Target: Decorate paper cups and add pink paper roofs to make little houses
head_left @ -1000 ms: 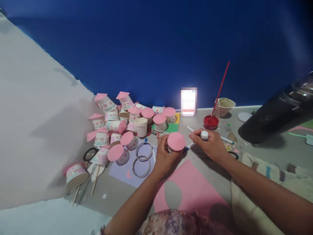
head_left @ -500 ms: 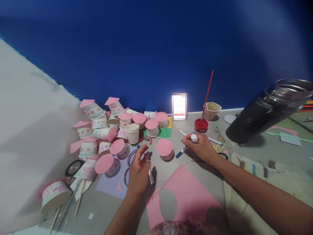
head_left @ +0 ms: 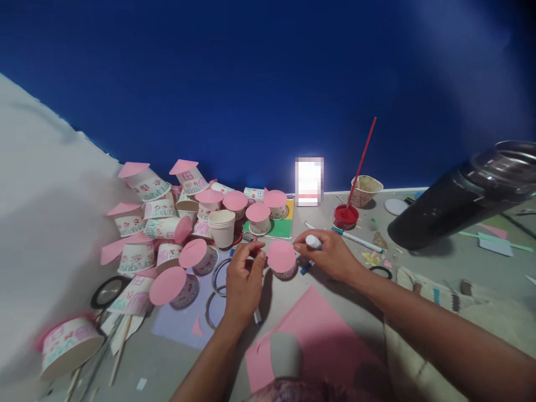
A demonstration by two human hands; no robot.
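A small paper cup with a round pink paper top (head_left: 282, 258) stands on the table between my hands. My left hand (head_left: 246, 279) is just left of it, fingers curved and apart, with nothing in them. On the other side, my right hand (head_left: 330, 254) holds a marker with a white end (head_left: 314, 242), its fingertips close to the pink top. A blue-capped marker (head_left: 307, 268) lies beneath that hand. Below the cup lies a pink sheet (head_left: 322, 329) with a round hole cut in it.
Many decorated cups with pink tops (head_left: 167, 209) crowd the left, beside stacked plain cups (head_left: 221, 228). At right are a red paint pot (head_left: 345, 216), a dark bottle (head_left: 444, 201) and a cloth (head_left: 435, 312). A bright screen (head_left: 309, 181) stands by the wall.
Both hands have moved in towards the pink-topped cup, my right hand leftward with the marker and my left hand slightly rightward and up. The view has shifted a little.
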